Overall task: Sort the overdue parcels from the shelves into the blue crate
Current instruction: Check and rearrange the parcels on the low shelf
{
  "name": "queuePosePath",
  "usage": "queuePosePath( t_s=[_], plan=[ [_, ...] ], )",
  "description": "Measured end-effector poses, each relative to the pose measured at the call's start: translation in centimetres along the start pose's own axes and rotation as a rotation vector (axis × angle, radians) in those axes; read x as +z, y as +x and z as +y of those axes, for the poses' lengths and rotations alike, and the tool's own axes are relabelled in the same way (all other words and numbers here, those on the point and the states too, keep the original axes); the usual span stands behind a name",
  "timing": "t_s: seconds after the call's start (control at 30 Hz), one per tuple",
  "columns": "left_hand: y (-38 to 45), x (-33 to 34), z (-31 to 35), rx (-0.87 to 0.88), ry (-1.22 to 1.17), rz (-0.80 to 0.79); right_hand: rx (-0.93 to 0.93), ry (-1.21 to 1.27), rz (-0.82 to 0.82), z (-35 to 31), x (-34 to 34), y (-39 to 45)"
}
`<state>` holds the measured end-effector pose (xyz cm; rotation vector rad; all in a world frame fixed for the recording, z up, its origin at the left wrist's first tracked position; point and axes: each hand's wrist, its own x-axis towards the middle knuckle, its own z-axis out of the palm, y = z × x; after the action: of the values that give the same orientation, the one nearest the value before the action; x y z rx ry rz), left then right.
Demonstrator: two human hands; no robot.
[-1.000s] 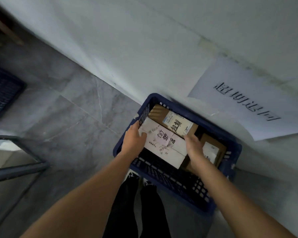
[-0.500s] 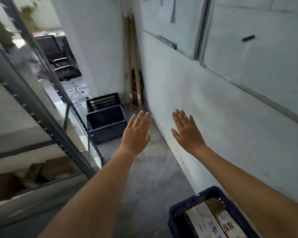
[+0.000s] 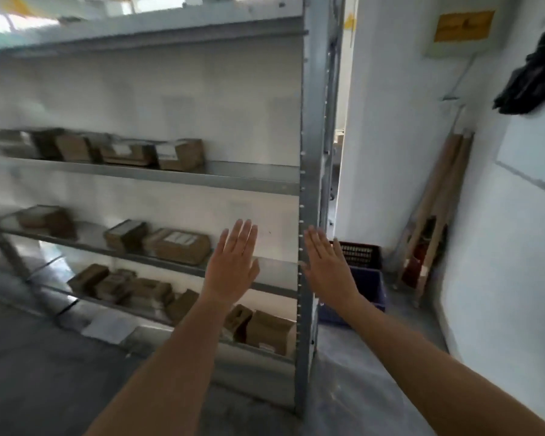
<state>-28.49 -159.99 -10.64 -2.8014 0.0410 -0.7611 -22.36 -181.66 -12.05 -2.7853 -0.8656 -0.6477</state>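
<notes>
Parcels (image 3: 183, 247) sit along the shelves' (image 3: 233, 180) front edges: small cardboard boxes, probably light and stiff, best gripped across opposite sides. Left hand (image 3: 233, 265) and right hand (image 3: 328, 269) both flat, fingers straight, holding nothing.

1. The shelves (image 3: 202, 177) are grey metal, their upright pierced with a row of small holes.
2. The parcels (image 3: 180, 247) are brown cardboard with white labels.
3. The crate (image 3: 367, 286) on the floor is dark blue, its wall a grid of slots.
4. The wall sign (image 3: 463, 25) is yellow.
5. The floor (image 3: 29, 372) is grey.
</notes>
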Motion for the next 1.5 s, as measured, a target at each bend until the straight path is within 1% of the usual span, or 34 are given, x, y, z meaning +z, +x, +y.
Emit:
queuePosePath(
  t_s=[0.1, 0.17, 0.33, 0.47, 0.7, 0.87, 1.0, 1.2, 1.37, 1.5],
  plan=[
    [-1.2, 0.4, -5.9, -0.115, 0.029, -0.012, -0.097, 0.051, 0.047, -6.1, 1.8, 5.1],
    [-2.3, 0.9, -9.7, -0.173, 0.070, -0.024, -0.150, 0.068, 0.044, -10.0, 2.9, 8.2],
    [-4.1, 3.0, -18.3, -0.318, 0.116, -0.050, -0.205, 0.109, 0.004, -17.9, 6.6, 14.1],
    [-4.4, 5.6, -22.6, -0.418, 0.138, -0.076, -0.310, 0.135, -0.037, -22.1, 10.6, 18.5],
    [-2.9, 9.5, -31.2, -0.483, 0.238, -0.150, -0.460, 0.184, -0.051, -28.5, 15.6, 29.1],
    [-1.9, 11.8, -37.3, -0.587, 0.264, -0.183, -0.539, 0.248, -0.080, -33.9, 18.7, 35.2],
    [-1.6, 13.5, -42.3, -0.644, 0.274, -0.168, -0.604, 0.252, -0.100, -38.6, 21.2, 38.8],
    [-2.4, 16.3, -52.1, -0.651, 0.310, -0.180, -0.626, 0.233, -0.106, -46.6, 24.7, 43.6],
    [-3.1, 18.0, -60.7, -0.623, 0.306, -0.194, -0.589, 0.299, -0.157, -53.6, 27.2, 47.5],
    [-3.6, 19.4, -66.8, -0.600, 0.297, -0.202, -0.511, 0.351, -0.204, -58.4, 30.1, 49.9]
  ],
)
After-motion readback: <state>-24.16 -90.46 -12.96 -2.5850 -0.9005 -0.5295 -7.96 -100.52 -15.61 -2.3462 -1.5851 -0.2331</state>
